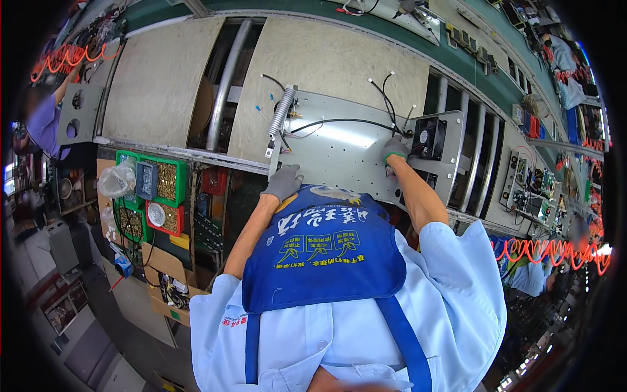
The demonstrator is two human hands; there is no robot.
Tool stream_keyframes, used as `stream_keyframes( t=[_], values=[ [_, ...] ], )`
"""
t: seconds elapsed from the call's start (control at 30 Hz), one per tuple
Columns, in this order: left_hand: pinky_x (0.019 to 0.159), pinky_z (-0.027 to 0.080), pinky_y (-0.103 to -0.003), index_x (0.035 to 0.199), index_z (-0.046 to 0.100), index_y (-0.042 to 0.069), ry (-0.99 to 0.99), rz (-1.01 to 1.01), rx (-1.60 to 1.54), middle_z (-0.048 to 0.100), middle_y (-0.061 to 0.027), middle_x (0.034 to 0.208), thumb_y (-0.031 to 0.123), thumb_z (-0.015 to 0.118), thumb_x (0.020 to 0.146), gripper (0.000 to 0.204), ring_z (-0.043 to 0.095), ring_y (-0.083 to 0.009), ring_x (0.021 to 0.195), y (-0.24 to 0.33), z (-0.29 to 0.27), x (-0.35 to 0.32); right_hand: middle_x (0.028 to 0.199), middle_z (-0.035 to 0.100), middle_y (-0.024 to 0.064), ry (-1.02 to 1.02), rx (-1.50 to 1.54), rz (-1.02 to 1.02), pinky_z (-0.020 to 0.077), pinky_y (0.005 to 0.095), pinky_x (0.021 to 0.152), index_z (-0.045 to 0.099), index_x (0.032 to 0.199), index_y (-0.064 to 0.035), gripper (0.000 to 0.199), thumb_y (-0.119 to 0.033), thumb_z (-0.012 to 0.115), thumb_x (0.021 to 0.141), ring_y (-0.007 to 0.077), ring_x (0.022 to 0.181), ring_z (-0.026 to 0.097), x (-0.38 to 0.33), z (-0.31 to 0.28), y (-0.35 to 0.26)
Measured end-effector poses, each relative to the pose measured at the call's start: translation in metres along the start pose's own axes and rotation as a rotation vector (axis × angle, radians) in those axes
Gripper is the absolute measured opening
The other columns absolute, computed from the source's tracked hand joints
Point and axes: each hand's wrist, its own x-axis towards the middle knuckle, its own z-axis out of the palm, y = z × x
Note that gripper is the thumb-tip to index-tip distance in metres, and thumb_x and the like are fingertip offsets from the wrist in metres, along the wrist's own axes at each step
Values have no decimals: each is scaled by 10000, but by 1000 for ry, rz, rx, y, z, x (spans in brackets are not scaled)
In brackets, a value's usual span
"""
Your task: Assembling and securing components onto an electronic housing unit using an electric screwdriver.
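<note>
Head view
Metal panel (339,153): a flat grey sheet lying on the pale board of the conveyor line (326,59), straight ahead of the person's chest, between the two hands.
Left hand (283,182): gloved in grey, resting on the near left corner of the panel, just below the ribbed metal coil; fingers curled loosely downward, and I cannot tell whether they pinch anything.
Right hand (394,149): gloved in grey with a green cuff, set on the right part of the panel, touching it just beside the black fan; fingers bent close together, and what they hold, if anything, is hidden.
Coil (281,112): a silver ribbed tube along the panel's left edge, just above the left hand.
Black fan (429,138): square, mounted at the panel's right end, right of the right hand.
Black wires (339,122): run across the panel from the coil toward the right hand, ends standing up.
Parts bins (151,196): green and red trays of small hardware, well left of the left hand.
Blue apron (326,251): covers the chest under both forearms.
</note>
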Motion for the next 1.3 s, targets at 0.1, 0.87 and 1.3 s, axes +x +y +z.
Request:
stream_keyframes(
  t=[0.1, 0.87, 1.3],
  values=[
    [960, 458, -422, 1240, 582, 22, -23, 34, 11, 601, -242, 1197, 287, 577, 881, 446, 580, -386, 1104, 2, 0, 4, 1264, 566, 285, -84, 123, -60, 453, 501, 974, 443, 1302, -8, 464, -164, 532, 875, 412, 1174, 569, 4, 5, 10],
    [864, 505, -453, 1217, 554, 28, -5, 435, 280, 603, -202, 1155, 176, 585, 858, 390, 614, -368, 996, 118, 0, 112, 1017, 678, 236, -84, 710, 64, 543, 443, 762, 460, 1326, -10, 535, -124, 545, 811, 349, 868, 685, 14, -20, -19],
    [727, 533, -366, 1232, 539, 46, -69, 475, 890, 513, -128, 1340, 251, 662, 814, 481, 625, -253, 954, 157, 29, 176, 1101, 668, 211, -157, 313, -104, 519, 472, 866, 614, 1129, -84, 289, -171, 443, 912, 354, 1036, 656, -14, -28, -34]
  ],
)
